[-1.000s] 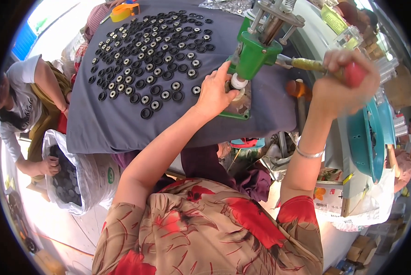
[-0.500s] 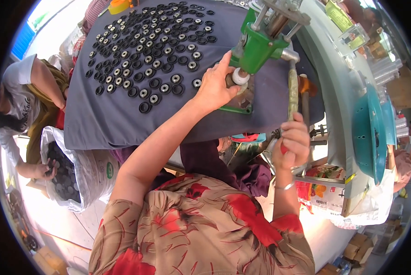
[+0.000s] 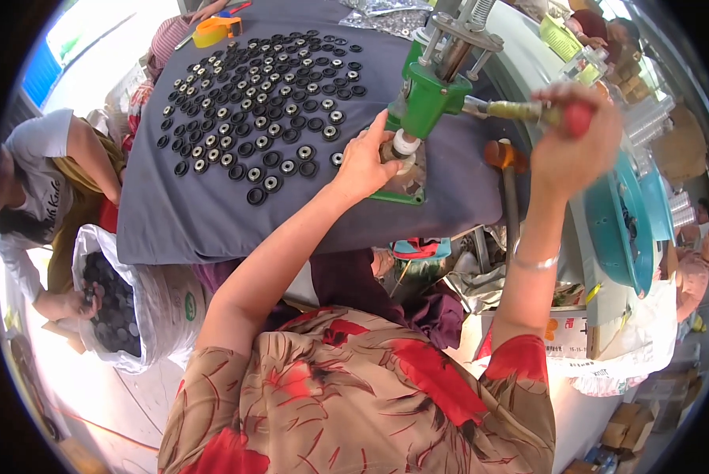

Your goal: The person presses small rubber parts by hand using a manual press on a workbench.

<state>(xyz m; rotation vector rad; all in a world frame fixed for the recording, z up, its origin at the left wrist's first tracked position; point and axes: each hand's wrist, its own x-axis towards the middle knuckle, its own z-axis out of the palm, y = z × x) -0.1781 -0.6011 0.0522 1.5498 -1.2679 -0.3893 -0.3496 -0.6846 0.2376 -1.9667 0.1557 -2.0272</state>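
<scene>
A green hand press [image 3: 433, 99] stands near the right end of the cloth-covered table. Its white tip [image 3: 406, 142] points down over the base. My left hand [image 3: 362, 167] lies against the press's left side, index finger stretched along it, thumb beside the tip. Between thumb and fingers a dark piece partly shows; most of it is hidden. My right hand [image 3: 577, 154], blurred, is wrapped round the red-knobbed end of the press lever [image 3: 512, 109], which sticks out to the right almost level. Left of my left hand lie many black rings [image 3: 255, 195], several with silver centres [image 3: 271, 184].
An orange-headed mallet [image 3: 498, 153] lies right of the press. Yellow tape [image 3: 209, 32] sits at the far left. A teal basin [image 3: 619, 217] stands at right. On the left, another person's hand [image 3: 78, 303] reaches into a white sack [image 3: 153, 316] of dark discs.
My right hand has swung the lever up and outward to the right, from hanging down to nearly level. My left hand stays at the press. The whole view has shifted slightly.
</scene>
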